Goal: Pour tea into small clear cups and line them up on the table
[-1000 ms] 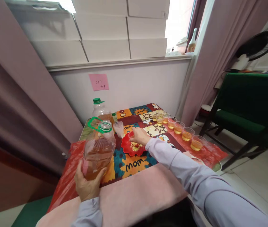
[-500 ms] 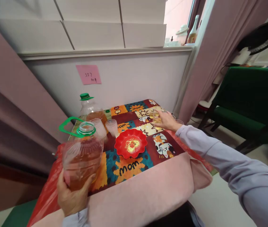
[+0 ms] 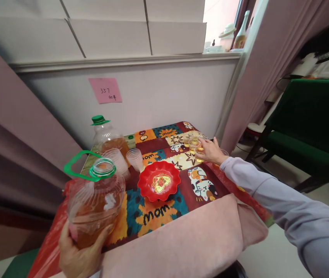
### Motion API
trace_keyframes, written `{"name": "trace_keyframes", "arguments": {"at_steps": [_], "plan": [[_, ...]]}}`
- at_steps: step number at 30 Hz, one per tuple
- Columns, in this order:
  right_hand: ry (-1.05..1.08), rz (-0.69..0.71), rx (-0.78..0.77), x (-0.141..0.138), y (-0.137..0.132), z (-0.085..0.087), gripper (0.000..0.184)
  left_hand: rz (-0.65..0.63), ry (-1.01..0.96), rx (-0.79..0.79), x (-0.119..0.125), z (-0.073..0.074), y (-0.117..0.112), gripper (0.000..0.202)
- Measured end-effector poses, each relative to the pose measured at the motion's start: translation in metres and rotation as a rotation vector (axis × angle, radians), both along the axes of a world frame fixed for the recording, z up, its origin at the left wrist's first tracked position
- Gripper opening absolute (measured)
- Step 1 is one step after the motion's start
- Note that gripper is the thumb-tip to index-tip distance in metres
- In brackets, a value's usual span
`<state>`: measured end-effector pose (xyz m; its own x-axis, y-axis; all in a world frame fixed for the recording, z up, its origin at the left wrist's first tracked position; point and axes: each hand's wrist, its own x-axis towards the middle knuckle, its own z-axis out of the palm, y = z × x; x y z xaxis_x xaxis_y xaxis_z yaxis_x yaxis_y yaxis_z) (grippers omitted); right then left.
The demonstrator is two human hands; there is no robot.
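My left hand (image 3: 80, 249) is closed around the lower part of a clear plastic jug (image 3: 96, 200). This uncapped jug has a green neck ring and handle, and amber liquid inside. At the table's right side, my right hand (image 3: 212, 151) has its fingers curved round a small clear plastic cup (image 3: 199, 154) of yellow liquid. Beside that cup stand another filled cup (image 3: 193, 146) and more behind; my fingers partly hide the group. A red scalloped dish (image 3: 159, 181) with a gold heart design lies between my hands.
Behind the held jug is a second jug (image 3: 110, 141) with a green cap. Stacked clear cups (image 3: 116, 162) and a smaller cup stack (image 3: 134, 159) stand near it. A green chair (image 3: 312, 116) is at the right. A green cap (image 3: 131, 137) lies near the wall.
My right hand has shifted slightly right and down, and more of the filled cups now shows. My left hand stays on the jug. The view has shifted a little.
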<state>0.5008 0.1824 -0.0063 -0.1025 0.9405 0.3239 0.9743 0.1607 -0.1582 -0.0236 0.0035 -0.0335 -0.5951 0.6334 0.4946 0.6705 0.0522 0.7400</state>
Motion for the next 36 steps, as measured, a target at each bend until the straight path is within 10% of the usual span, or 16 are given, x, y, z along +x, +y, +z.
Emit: {"name": "trace_keyframes", "arguments": {"at_steps": [10,14,21,26,36], "plan": [[-0.054,-0.022,0.036,0.01,0.003,-0.017,0.082,-0.073,0.029,0.085,-0.008,-0.013,-0.008,0.113],[-0.101,0.0,0.111,-0.002,0.0,0.005,0.075,-0.087,0.02,0.113,-0.008,-0.015,-0.011,0.108],[0.091,0.38,0.118,-0.144,-0.008,0.081,0.03,-0.12,0.003,0.125,-0.011,-0.021,-0.012,0.106],[-0.032,0.434,-0.082,-0.255,-0.002,0.087,0.03,-0.139,0.011,0.143,-0.011,-0.021,-0.013,0.106],[-0.103,0.404,-0.159,-0.291,0.023,0.074,0.02,-0.156,0.003,0.128,-0.016,-0.026,-0.015,0.105]]}}
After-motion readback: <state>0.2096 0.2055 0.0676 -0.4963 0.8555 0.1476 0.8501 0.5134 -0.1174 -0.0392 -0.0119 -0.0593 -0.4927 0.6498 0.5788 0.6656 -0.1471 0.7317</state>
